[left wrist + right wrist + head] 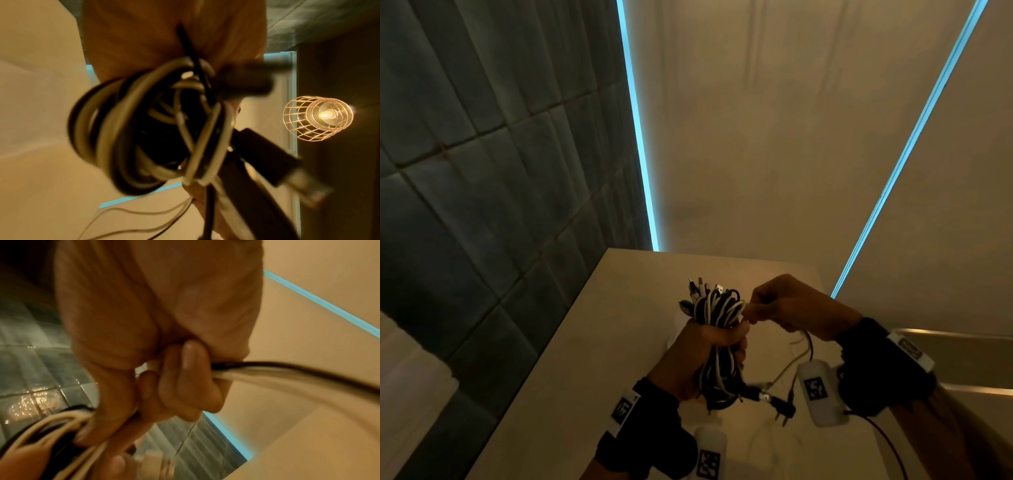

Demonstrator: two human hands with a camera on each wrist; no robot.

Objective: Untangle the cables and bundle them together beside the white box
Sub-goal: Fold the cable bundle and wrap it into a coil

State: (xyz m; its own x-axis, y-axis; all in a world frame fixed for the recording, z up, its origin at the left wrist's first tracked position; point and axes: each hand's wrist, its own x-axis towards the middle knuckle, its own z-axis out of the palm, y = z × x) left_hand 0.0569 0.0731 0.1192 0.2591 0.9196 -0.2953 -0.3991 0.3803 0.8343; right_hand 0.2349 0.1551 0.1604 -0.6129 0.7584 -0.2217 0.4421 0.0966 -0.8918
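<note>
My left hand (717, 341) grips a bundle of black and white cables (717, 305) upright above the pale table (599, 342). Several plug ends stick out of the bundle's top. Its looped lower end (144, 129) hangs below my palm, with a black two-pin plug (784, 409) dangling beside it. My right hand (756, 310) is at the bundle's upper right. Its fingers (189, 374) are curled round black and white strands (257, 371). Thin red and yellow wires (803, 349) trail down from it. A whitish shape (674, 329) shows behind my left hand; I cannot tell whether it is the white box.
A grey tiled wall (482, 171) runs along the table's left side. Behind the table stands a cream wall with blue light strips (640, 154). A metal ledge (962, 342) lies to the right. A caged lamp (318, 118) hangs overhead.
</note>
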